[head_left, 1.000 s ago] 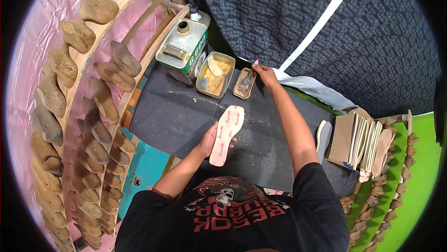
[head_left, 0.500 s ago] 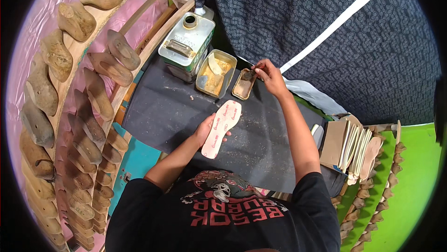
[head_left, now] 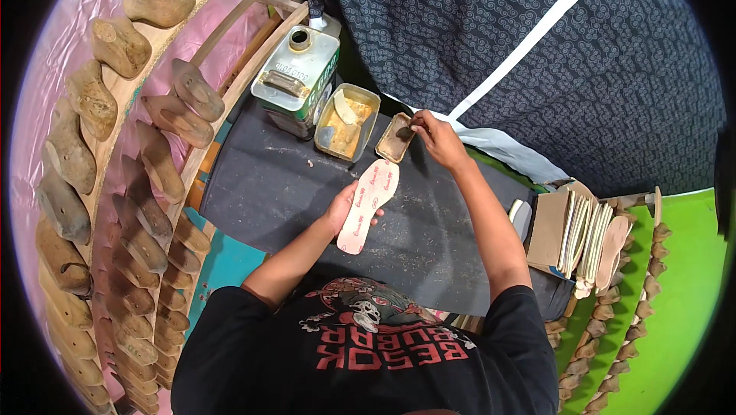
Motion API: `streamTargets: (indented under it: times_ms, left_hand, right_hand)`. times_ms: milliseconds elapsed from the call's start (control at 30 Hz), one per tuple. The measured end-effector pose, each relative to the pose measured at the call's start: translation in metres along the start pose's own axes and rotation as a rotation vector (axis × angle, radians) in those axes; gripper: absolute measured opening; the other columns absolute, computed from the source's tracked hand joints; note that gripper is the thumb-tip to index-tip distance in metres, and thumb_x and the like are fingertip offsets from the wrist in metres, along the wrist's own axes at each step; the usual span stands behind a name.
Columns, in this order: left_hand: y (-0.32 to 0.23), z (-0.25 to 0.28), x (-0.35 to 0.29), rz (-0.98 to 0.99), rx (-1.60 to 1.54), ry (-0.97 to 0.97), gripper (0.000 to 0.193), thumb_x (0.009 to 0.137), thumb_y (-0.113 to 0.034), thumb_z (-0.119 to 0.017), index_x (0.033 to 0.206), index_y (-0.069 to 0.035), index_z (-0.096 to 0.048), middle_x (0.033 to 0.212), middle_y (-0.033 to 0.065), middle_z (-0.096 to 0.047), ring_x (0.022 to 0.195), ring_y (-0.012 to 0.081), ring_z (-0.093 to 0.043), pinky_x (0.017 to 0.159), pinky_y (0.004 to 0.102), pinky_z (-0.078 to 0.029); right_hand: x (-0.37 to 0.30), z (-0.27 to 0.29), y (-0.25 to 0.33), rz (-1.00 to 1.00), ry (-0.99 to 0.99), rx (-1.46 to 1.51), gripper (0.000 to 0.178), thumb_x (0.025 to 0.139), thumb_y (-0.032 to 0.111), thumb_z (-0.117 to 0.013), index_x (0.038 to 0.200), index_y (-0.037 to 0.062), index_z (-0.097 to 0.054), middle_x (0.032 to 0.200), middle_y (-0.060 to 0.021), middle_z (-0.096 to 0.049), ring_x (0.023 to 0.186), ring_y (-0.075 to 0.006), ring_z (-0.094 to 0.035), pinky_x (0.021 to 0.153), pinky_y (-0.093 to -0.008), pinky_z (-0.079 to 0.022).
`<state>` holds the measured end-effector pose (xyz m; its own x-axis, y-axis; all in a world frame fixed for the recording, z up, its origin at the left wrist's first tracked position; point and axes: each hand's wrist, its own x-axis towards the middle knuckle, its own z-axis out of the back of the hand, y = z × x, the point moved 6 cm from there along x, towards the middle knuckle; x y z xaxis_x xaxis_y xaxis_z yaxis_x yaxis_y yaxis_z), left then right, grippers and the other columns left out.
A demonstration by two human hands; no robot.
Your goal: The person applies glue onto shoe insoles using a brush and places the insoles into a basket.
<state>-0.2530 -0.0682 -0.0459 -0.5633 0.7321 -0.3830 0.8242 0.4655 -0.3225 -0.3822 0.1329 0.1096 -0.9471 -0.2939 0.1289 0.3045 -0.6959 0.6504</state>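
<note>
My left hand (head_left: 341, 211) grips a pale pink shoe insole (head_left: 368, 205) with red print, holding it above the dark table. Its thumb is on the near-left edge and fingertips show at the right edge. Farther off, my right hand (head_left: 438, 139) pinches a small dark piece (head_left: 404, 132), too small to name, over a shallow rectangular tray (head_left: 390, 149) with a brownish inside. Left of that tray stands a larger metal tub (head_left: 374, 100) stained yellow. A pale flat scraper-like piece (head_left: 343, 108) and a grey-blue lump lie in the tub.
A metal can (head_left: 297, 70) with an open spout stands at the table's far left. Wooden shoe lasts (head_left: 70, 154) line racks on the left. At right, a cardboard box (head_left: 548, 231) holds stacked insoles. Patterned dark cloth (head_left: 521, 54) hangs behind the table (head_left: 445, 238).
My right hand has lowered the dark piece slightly toward the inside of the small tray. The insole in my left hand has shifted slightly. The whole view has moved a little.
</note>
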Motion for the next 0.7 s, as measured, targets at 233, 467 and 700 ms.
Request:
streamTargets:
  times_ms: [233, 467, 700]
  left_hand:
    - [-0.001, -0.006, -0.001, -0.013, 0.017, -0.061, 0.058, 0.104, -0.05, -0.031, 0.137, -0.009, -0.054, 0.117, 0.0118, -0.068, 0.087, 0.0286, -0.069, 0.068, 0.0433, -0.058]
    - [-0.006, -0.002, 0.001, -0.013, 0.011, -0.022, 0.057, 0.104, -0.05, -0.032, 0.137, -0.009, -0.054, 0.115, 0.0116, -0.069, 0.087, 0.0292, -0.069, 0.068, 0.0432, -0.059]
    - [-0.007, -0.001, -0.003, -0.046, -0.02, -0.041, 0.058, 0.104, -0.05, -0.031, 0.137, -0.009, -0.054, 0.118, 0.0119, -0.067, 0.088, 0.029, -0.068, 0.07, 0.0446, -0.059]
  right_hand:
    - [0.008, -0.003, 0.007, 0.044, -0.096, -0.187, 0.017, 0.099, 0.015, -0.057, 0.11, 0.0039, -0.051, 0.094, -0.0192, -0.069, 0.089, -0.0408, -0.067, 0.076, -0.048, -0.053]
    - [0.002, -0.016, 0.028, -0.032, -0.028, -0.142, 0.016, 0.099, 0.014, -0.056, 0.109, 0.0024, -0.05, 0.095, -0.0208, -0.069, 0.089, -0.0413, -0.067, 0.076, -0.0496, -0.053]
    - [-0.006, -0.026, 0.022, -0.04, -0.198, -0.168, 0.017, 0.098, 0.014, -0.056, 0.11, 0.0028, -0.05, 0.095, -0.0222, -0.068, 0.089, -0.0434, -0.066, 0.076, -0.0513, -0.052]
